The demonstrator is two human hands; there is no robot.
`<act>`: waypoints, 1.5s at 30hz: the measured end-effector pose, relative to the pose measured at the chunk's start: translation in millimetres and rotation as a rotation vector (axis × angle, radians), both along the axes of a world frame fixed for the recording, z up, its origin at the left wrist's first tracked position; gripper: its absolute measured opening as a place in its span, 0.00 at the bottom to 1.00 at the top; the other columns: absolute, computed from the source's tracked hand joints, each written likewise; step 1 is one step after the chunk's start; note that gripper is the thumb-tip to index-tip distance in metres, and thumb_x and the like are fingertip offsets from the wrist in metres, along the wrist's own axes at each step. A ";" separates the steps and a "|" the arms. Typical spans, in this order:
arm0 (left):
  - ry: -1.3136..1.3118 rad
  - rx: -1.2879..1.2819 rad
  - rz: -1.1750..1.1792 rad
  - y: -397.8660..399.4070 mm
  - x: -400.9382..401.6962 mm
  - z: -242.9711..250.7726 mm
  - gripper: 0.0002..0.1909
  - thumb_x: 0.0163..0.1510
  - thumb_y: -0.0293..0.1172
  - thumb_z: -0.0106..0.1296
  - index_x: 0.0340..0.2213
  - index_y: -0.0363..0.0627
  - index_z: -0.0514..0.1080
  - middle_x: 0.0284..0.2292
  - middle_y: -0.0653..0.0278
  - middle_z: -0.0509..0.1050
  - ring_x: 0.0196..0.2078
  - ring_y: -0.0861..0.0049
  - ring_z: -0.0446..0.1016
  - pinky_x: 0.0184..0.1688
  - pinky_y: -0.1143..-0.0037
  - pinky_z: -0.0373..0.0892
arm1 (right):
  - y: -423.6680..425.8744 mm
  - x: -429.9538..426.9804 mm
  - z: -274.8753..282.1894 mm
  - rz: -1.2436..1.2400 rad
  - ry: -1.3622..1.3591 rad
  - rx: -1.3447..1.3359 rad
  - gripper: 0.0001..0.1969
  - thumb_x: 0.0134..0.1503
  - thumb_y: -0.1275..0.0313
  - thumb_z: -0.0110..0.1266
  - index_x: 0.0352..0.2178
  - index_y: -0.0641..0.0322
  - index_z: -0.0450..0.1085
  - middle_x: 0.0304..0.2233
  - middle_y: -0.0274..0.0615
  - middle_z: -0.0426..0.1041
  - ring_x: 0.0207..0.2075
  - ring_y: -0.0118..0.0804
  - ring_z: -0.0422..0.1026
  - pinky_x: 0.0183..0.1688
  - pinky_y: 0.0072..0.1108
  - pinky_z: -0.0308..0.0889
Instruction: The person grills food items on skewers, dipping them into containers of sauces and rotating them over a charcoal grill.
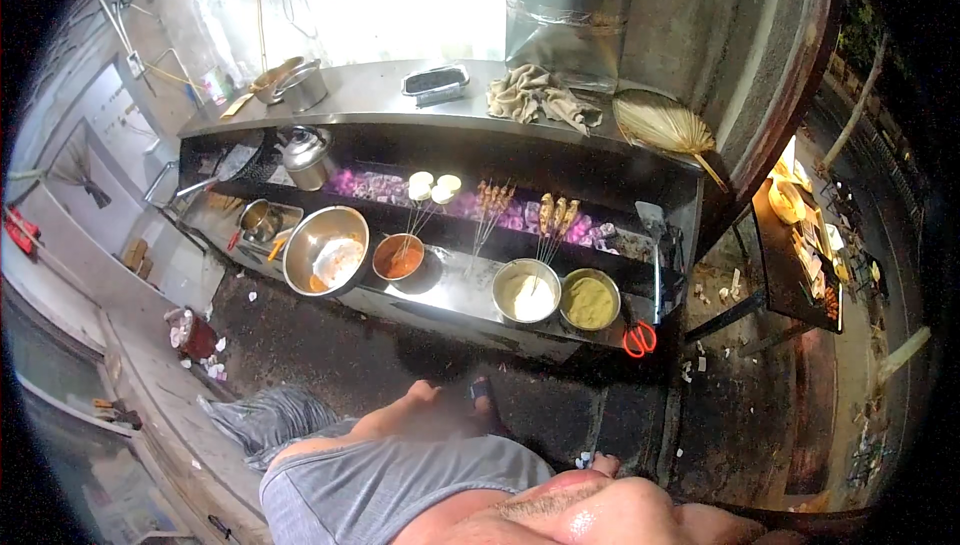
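My left hand (425, 391) hangs in front of my body, below the grill counter, touching nothing that I can see; its fingers are too small to read. What looks like my right hand (604, 464) shows only partly past my bare torso, near a small white scrap. Over glowing charcoal (382, 187) lie white round pieces (433, 188) on skewers, thin meat skewers (495, 198) and thicker browned skewers (559, 216). Along the front ledge stand a large steel bowl (299, 248), a pot of red sauce (398, 257), a pot of pale sauce (526, 290) and a pot of yellow-green sauce (591, 301).
Red-handled scissors (639, 339) lie at the ledge's right end, near a long-handled metal spatula (657, 267). A kettle (304, 157) stands at the left. The back shelf holds a cloth (536, 97) and a palm-leaf fan (664, 121). A laden table (772, 267) stands at right.
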State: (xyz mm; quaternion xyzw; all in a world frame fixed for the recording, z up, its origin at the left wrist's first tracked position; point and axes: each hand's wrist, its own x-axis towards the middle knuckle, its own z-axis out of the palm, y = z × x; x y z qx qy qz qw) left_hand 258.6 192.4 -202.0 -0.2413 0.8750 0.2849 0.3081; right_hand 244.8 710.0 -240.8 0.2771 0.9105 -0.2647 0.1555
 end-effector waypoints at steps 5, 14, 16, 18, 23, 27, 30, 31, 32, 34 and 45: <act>0.072 0.025 0.164 11.0 -6.3 -8.4 0.21 0.47 0.44 0.44 0.34 0.36 0.70 0.35 0.50 0.71 0.41 0.62 0.68 0.42 0.71 0.63 | -14.5 -0.1 64.1 -0.042 -0.112 -0.245 0.15 0.51 0.63 0.45 0.28 0.67 0.67 0.23 0.46 0.71 0.23 0.39 0.70 0.23 0.31 0.64; -0.076 0.040 0.172 13.0 -4.5 -6.2 0.22 0.46 0.45 0.45 0.35 0.37 0.69 0.37 0.50 0.70 0.42 0.60 0.67 0.43 0.70 0.63 | -1.4 1.5 6.9 -0.186 -0.080 -0.122 0.16 0.44 0.65 0.52 0.29 0.70 0.65 0.26 0.50 0.69 0.27 0.42 0.69 0.29 0.33 0.64; 0.153 -0.021 0.111 -1.9 7.1 -31.4 0.21 0.45 0.44 0.45 0.34 0.37 0.70 0.36 0.50 0.70 0.42 0.60 0.68 0.42 0.70 0.63 | -10.7 -2.8 4.9 -0.176 -0.060 -0.139 0.17 0.43 0.65 0.53 0.29 0.71 0.64 0.27 0.51 0.69 0.28 0.42 0.69 0.30 0.33 0.63; 0.037 0.026 0.090 10.2 -4.4 -14.3 0.21 0.45 0.44 0.44 0.34 0.38 0.70 0.36 0.50 0.70 0.41 0.60 0.68 0.42 0.70 0.63 | -3.0 0.1 3.2 -0.221 -0.071 -0.121 0.18 0.41 0.66 0.55 0.30 0.71 0.64 0.28 0.51 0.69 0.29 0.43 0.69 0.31 0.33 0.63; 0.024 0.010 0.153 19.3 -1.4 15.0 0.20 0.45 0.43 0.44 0.34 0.38 0.70 0.36 0.51 0.70 0.42 0.60 0.67 0.43 0.70 0.63 | 0.4 5.6 -7.2 -0.252 -0.133 -0.134 0.19 0.45 0.63 0.53 0.35 0.65 0.61 0.29 0.45 0.67 0.30 0.42 0.68 0.30 0.32 0.64; 0.025 0.072 0.209 24.5 -2.4 15.8 0.21 0.46 0.43 0.45 0.33 0.35 0.70 0.36 0.48 0.70 0.42 0.58 0.67 0.43 0.70 0.63 | 1.7 7.2 -3.7 -0.265 -0.099 -0.115 0.18 0.43 0.64 0.53 0.32 0.67 0.63 0.28 0.48 0.68 0.29 0.43 0.68 0.31 0.33 0.64; 0.069 -0.038 0.114 -15.7 21.3 -43.4 0.23 0.46 0.45 0.45 0.33 0.34 0.69 0.35 0.46 0.70 0.41 0.57 0.67 0.43 0.70 0.63 | -17.3 0.7 3.2 -0.228 -0.092 -0.152 0.17 0.42 0.65 0.54 0.30 0.69 0.64 0.28 0.50 0.69 0.29 0.44 0.69 0.31 0.33 0.63; 0.124 -0.082 -0.040 -13.4 17.5 -45.0 0.23 0.47 0.46 0.45 0.33 0.33 0.69 0.35 0.46 0.70 0.41 0.57 0.67 0.42 0.69 0.64 | -15.1 1.3 3.1 -0.238 -0.087 -0.147 0.17 0.41 0.66 0.54 0.29 0.69 0.65 0.27 0.51 0.69 0.29 0.44 0.69 0.31 0.33 0.63; 0.126 -0.077 -0.045 -10.3 13.9 -46.2 0.23 0.47 0.46 0.45 0.33 0.33 0.69 0.35 0.46 0.70 0.41 0.57 0.67 0.42 0.69 0.64 | -13.0 2.1 3.2 -0.249 -0.081 -0.139 0.16 0.41 0.66 0.54 0.28 0.70 0.65 0.27 0.52 0.69 0.29 0.44 0.69 0.32 0.33 0.63; -0.041 -0.002 0.065 29.7 -14.3 3.0 0.24 0.47 0.46 0.45 0.32 0.33 0.69 0.34 0.46 0.70 0.41 0.56 0.67 0.41 0.69 0.64 | 4.7 12.6 4.1 -0.318 -0.076 -0.091 0.16 0.40 0.67 0.54 0.26 0.71 0.66 0.27 0.53 0.69 0.29 0.45 0.69 0.32 0.33 0.63; 0.083 -0.080 -0.195 9.5 -2.7 -26.2 0.24 0.48 0.47 0.41 0.31 0.34 0.70 0.34 0.47 0.70 0.40 0.56 0.67 0.42 0.67 0.63 | 27.4 11.7 -69.9 0.222 -0.217 0.013 0.14 0.50 0.64 0.46 0.37 0.56 0.67 0.31 0.40 0.70 0.37 0.44 0.66 0.41 0.37 0.57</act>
